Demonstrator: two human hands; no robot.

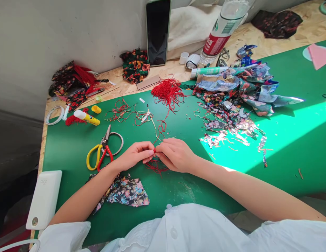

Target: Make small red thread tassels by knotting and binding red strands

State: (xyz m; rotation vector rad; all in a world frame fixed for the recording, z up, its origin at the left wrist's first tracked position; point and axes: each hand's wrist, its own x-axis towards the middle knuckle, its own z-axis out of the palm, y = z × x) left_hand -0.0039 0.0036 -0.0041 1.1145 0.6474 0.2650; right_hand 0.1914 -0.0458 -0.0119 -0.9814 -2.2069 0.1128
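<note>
The left hand [139,152] and the right hand [177,154] meet at the centre of the frame, above a green mat [184,192] laid over the bench [314,26]. The fingers of both hands are pressed together at the tips and pinch a small section of red thread [154,149] between them. Loose red strands [156,167] spread on the mat directly below the hands. Above the hands, at upper centre, lies a red thread pile [168,91]. Scissors [105,141] with one yellow and one red handle are positioned left of the left hand, blades pointing up the frame, beside a grey ring [122,142]. A floral cloth piece [130,190] lies at lower centre-left, partly covered by the left forearm. A glue stick [86,117] and a yellow cap [96,109] are located farther up on the left. A white power bank [44,197] occupies the lower left. A phone [157,33] stands upright at top centre. Patterned fabric scraps [231,101] are heaped at upper right, below a clear bottle [218,42] with a red label.
</note>
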